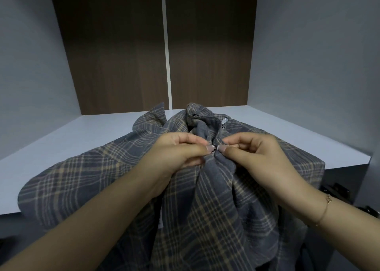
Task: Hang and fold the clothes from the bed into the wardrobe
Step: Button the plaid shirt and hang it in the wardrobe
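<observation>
Fingertips point(207, 148) of both your hands pinch a metal snap point(214, 148) on the grey-and-tan plaid flannel shirt point(205, 209) lying on the white wardrobe shelf point(92, 130), so folding looks barely started.

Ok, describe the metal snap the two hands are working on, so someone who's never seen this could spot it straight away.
Start at the white wardrobe shelf, where a grey and tan plaid shirt lies spread and hangs over the front edge. Follow its front opening to where the left hand and right hand pinch the fabric together. The snap is the small round metal ring between their thumbnails, lower than the other snap near the collar.
</observation>
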A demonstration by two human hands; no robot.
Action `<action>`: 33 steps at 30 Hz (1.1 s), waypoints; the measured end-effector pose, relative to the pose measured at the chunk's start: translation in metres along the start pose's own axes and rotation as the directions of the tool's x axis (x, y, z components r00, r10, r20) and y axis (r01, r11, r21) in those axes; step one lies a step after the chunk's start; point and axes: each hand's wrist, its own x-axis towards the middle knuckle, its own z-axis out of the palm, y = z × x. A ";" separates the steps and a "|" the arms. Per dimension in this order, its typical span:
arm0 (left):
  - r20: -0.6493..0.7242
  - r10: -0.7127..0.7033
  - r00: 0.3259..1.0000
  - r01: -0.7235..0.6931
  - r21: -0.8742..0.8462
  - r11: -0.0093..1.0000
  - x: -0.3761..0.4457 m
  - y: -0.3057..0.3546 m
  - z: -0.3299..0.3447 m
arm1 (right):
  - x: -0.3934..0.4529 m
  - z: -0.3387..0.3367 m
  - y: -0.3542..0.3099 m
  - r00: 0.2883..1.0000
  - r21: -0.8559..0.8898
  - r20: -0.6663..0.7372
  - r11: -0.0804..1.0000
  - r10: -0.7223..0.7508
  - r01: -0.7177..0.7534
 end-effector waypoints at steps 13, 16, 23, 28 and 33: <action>-0.084 0.200 0.976 -0.192 0.094 0.977 -0.005 -0.008 0.002 | 0.000 -0.006 0.000 0.999 0.100 0.020 0.994 0.048 -0.049; -0.111 0.231 0.966 -0.218 0.120 0.969 -0.006 -0.010 0.005 | 0.003 -0.008 0.000 0.995 0.107 0.066 0.991 0.071 -0.078; -0.114 0.160 0.980 -0.162 -0.006 0.987 -0.008 -0.008 0.003 | 0.013 -0.023 -0.013 0.894 0.276 0.358 0.885 0.268 -0.375; -0.105 0.105 0.989 -0.118 -0.132 0.984 -0.008 -0.006 0.004 | 0.015 -0.013 -0.012 0.936 0.229 0.259 0.926 0.239 -0.300; -0.103 0.104 0.989 -0.117 -0.134 0.984 -0.008 -0.006 0.003 | 0.016 -0.014 -0.012 0.941 0.262 0.251 0.920 0.226 -0.291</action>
